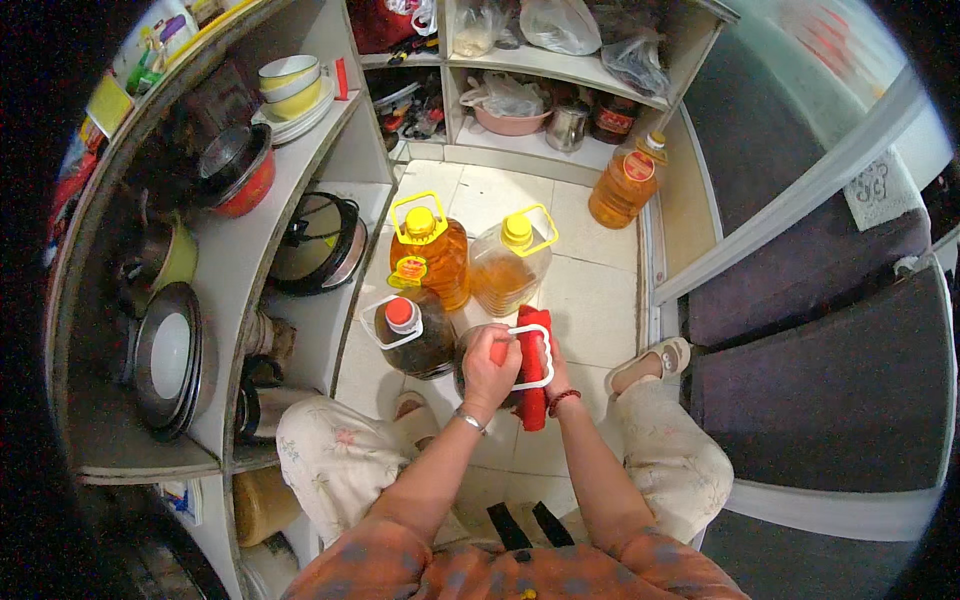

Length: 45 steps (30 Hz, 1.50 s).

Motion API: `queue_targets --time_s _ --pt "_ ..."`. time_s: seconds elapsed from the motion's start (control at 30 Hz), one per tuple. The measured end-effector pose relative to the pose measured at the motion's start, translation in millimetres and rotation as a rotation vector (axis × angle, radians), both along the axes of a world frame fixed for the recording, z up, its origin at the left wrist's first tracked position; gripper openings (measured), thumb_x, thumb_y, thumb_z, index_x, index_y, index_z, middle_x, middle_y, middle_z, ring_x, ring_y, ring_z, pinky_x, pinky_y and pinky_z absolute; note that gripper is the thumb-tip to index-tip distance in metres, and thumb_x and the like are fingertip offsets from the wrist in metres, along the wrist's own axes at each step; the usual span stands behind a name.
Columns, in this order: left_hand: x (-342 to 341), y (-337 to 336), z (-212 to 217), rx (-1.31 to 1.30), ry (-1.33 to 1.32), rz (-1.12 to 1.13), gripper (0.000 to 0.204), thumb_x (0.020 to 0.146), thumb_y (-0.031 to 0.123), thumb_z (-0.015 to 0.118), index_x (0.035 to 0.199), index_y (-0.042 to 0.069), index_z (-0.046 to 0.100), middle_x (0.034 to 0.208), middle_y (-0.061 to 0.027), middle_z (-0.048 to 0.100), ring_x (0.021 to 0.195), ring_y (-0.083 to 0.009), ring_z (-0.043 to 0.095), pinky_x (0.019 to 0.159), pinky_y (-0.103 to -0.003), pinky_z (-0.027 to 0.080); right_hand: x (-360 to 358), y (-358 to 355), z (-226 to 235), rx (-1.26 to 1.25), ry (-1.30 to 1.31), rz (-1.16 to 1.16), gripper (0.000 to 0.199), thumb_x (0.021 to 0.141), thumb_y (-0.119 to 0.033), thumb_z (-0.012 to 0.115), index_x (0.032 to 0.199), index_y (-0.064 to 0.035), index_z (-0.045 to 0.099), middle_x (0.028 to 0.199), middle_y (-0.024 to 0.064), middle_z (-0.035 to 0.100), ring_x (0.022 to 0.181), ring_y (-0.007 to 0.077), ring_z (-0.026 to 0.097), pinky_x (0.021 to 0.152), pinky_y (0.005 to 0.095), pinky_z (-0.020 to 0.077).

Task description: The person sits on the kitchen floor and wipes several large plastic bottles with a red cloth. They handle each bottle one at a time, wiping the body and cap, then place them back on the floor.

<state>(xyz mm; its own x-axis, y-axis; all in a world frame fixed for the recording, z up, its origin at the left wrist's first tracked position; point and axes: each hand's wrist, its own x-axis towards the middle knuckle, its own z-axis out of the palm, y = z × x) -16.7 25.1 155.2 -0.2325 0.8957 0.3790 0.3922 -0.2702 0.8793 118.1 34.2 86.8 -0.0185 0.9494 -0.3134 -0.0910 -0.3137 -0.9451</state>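
Observation:
A dark jug (463, 362) with a red cap and a white loop handle (547, 370) stands between my legs, mostly hidden by my hands. My left hand (490, 372) is closed around its red cap. A red cloth (536, 405) lies along the jug's right side, held by my right hand (560, 376), whose fingers are partly hidden behind it. Just beyond, to the left, stands another dark jug (418, 345) with a red cap. Behind it are a full amber oil jug (445, 265) and a partly filled oil jug (508, 272), both with yellow caps and handles.
Another oil jug (625, 188) stands by the right wall. Shelves on the left hold bowls (290, 85), a red pot (245, 185), stacked plates (172, 355) and a lidded cooker (318, 245). A pink basin (510, 118) sits on the back shelf. Dark panels (810, 370) line the right.

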Motion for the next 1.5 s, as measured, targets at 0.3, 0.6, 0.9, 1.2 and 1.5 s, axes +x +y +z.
queue_targets --time_s 0.3,0.6,0.9,1.2,1.5 --pt "2 1 -4 -0.01 0.004 0.026 0.015 0.074 0.005 0.065 0.085 0.002 0.055 0.093 -0.0142 0.063 0.09 -0.0325 0.06 0.081 -0.039 0.048 -3 -43 -39 -0.473 0.498 -0.29 0.052 0.095 -0.037 0.054 0.136 -0.0067 0.045 0.122 0.01 0.057 0.105 0.0195 0.057 0.089 0.0341 0.0481" --pt "-1 1 -7 -0.028 -0.032 0.02 0.013 0.074 0.004 0.065 0.083 0.002 0.055 0.092 -0.0138 0.062 0.089 -0.0315 0.059 0.082 -0.039 0.048 -3 2 -1 0.318 -0.575 0.004 0.043 0.094 -0.039 0.054 0.125 -0.0093 0.056 0.107 0.0102 0.063 0.097 0.0223 0.06 0.087 0.0346 0.0472" --pt "-3 1 -6 -0.017 -0.014 0.021 0.014 0.074 0.006 0.065 0.084 0.003 0.055 0.092 -0.0134 0.062 0.089 -0.0312 0.059 0.082 -0.038 0.047 -1 -29 -73 -0.326 0.4 -0.303 0.05 0.096 -0.042 0.05 0.126 -0.002 0.05 0.11 0.0109 0.063 0.098 0.0234 0.062 0.081 0.0369 0.0525" --pt "0 3 -5 -0.023 -0.023 0.034 0.012 0.075 0.005 0.063 0.083 0.002 0.055 0.092 -0.0136 0.062 0.089 -0.0313 0.06 0.082 -0.039 0.048 -17 -22 8 -0.139 0.279 -0.319 0.044 0.096 -0.038 0.052 0.129 -0.0087 0.049 0.112 0.008 0.061 0.097 0.0195 0.06 0.083 0.0339 0.0506" --pt "1 5 -2 0.0 -0.045 -0.016 0.012 0.073 0.001 0.064 0.081 0.002 0.055 0.094 -0.0137 0.063 0.089 -0.0311 0.059 0.083 -0.038 0.047 11 23 -82 -0.232 0.274 -0.127 0.051 0.097 -0.047 0.045 0.128 -0.0063 0.052 0.113 0.0082 0.06 0.102 0.0169 0.056 0.091 0.0329 0.0449"
